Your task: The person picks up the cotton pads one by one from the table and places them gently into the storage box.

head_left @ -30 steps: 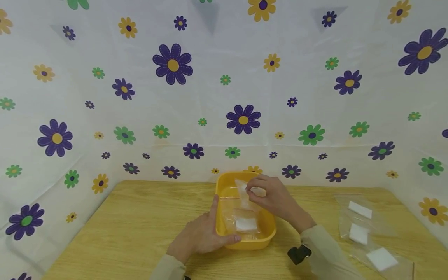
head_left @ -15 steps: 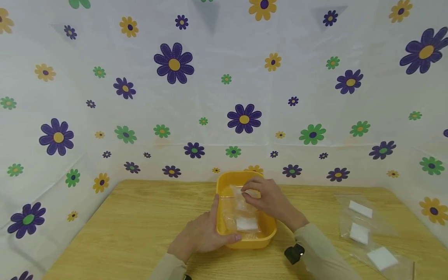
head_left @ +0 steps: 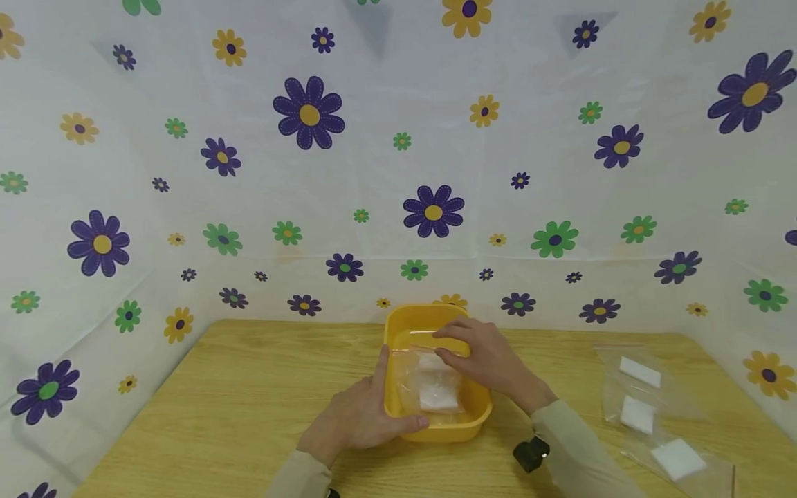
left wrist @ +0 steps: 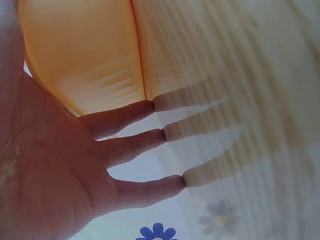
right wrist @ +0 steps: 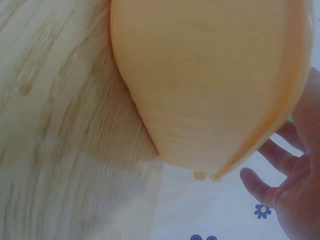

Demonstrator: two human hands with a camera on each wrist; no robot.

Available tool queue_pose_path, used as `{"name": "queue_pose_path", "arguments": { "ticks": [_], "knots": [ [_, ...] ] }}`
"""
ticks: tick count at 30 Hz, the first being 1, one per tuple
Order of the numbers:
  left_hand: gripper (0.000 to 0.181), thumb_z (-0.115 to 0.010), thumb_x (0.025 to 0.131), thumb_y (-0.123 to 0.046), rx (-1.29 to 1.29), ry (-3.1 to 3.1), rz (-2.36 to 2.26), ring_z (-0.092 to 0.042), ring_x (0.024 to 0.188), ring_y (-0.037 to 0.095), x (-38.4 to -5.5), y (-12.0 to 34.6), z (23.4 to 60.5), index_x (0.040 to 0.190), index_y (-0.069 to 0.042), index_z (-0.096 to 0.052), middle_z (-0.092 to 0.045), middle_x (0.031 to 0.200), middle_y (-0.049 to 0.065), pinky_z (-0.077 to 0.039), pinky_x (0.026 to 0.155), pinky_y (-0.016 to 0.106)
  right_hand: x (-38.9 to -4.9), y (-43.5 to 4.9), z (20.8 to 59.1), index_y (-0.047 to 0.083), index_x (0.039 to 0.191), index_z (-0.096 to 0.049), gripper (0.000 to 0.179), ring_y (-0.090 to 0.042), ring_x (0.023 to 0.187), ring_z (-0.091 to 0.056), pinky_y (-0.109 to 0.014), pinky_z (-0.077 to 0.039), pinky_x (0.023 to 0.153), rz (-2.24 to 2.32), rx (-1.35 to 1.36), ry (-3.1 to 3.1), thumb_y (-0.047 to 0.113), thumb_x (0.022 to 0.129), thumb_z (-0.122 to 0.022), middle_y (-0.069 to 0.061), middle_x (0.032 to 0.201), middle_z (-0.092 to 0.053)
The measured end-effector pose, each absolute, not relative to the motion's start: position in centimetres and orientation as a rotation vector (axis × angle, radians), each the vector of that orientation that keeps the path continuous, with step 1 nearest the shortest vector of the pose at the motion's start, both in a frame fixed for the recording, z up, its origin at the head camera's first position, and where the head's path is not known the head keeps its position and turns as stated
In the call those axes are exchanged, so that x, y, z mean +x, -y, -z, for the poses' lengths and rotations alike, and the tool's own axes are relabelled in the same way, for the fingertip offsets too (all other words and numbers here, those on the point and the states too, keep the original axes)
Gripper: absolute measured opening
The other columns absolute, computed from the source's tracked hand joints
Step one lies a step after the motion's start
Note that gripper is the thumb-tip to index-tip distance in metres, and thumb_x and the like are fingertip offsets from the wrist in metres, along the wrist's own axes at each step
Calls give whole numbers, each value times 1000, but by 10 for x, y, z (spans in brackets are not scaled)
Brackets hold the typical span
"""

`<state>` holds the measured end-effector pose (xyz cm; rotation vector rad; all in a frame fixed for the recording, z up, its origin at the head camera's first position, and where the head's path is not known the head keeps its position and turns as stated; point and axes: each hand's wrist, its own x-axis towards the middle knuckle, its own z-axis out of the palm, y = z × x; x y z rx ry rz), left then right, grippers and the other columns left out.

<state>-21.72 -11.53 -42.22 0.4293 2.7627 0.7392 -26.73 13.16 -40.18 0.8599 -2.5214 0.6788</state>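
A yellow plastic tub (head_left: 441, 434) stands on the table, with clear zip bags (head_left: 407, 373) holding white pieces inside. One white piece (head_left: 438, 398) lies towards the near end, another just beyond it. My left hand (head_left: 358, 415) braces the tub's near left corner, thumb on the near rim and index finger along the left side. Three straight fingers of that hand (left wrist: 135, 150) reach the tabletop in the left wrist view. Over the right rim, my right hand (head_left: 482, 353) hovers above the bags, thumb and index finger apart with nothing pinched between them.
Several clear bags with white pieces (head_left: 640, 415) lie in an overlapping row on the table's (head_left: 280, 373) right side. A white sheet (head_left: 373, 166) printed with flowers hangs behind the table and along both sides.
My right hand lowered the pinched zip bag into the tub and let go of it; the bag now lies flat on the other. The left hand stays in place.
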Motion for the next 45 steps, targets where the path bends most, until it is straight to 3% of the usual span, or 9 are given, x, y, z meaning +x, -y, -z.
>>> {"name": "queue_pose_path", "arguments": {
  "ticks": [7, 14, 24, 33, 45],
  "knots": [
    [133, -61, 77, -86, 413, -2767, -744, -61, 127, 37, -217, 116, 421, 165, -15, 8, -54, 149, 23, -53, 102, 57, -263, -140, 399, 17, 114, -77, 26, -24, 104, -71, -48, -58, 91, -652, 846, 2508, 26, 90, -81, -2, 114, -76],
    [133, -61, 76, -86, 415, -2759, -763, -62, 127, 35, -216, 115, 421, 165, -14, 7, -54, 150, 20, -53, 102, 58, -256, -151, 398, 17, 130, -71, 43, -38, 124, -64, -62, -53, 97, -490, 828, 2466, 34, 90, -78, -14, 139, -66],
    [133, -62, 77, -85, 420, -2751, -771, -61, 129, 35, -215, 114, 421, 166, -14, 7, -52, 153, 19, -52, 104, 59, -240, -165, 396, 28, 156, -45, 75, -52, 148, -35, -81, -26, 111, -225, 607, 2667, 62, 92, -64, -14, 165, -37],
    [134, -63, 76, -85, 408, -2740, -776, -61, 129, 34, -215, 113, 421, 165, -15, 9, -52, 154, 19, -51, 104, 60, -234, -186, 397, 27, 159, -39, 84, -57, 151, -21, -87, -17, 109, -200, 465, 2761, 72, 90, -57, -18, 169, -26],
    [134, -62, 76, -87, 390, -2747, -767, -60, 131, 35, -217, 114, 422, 165, -17, 10, -51, 155, 19, -51, 104, 60, -224, -220, 400, 25, 158, -39, 84, -59, 148, -25, -89, -16, 106, -131, 398, 2778, 72, 90, -57, -21, 166, -31]
  ]
}}
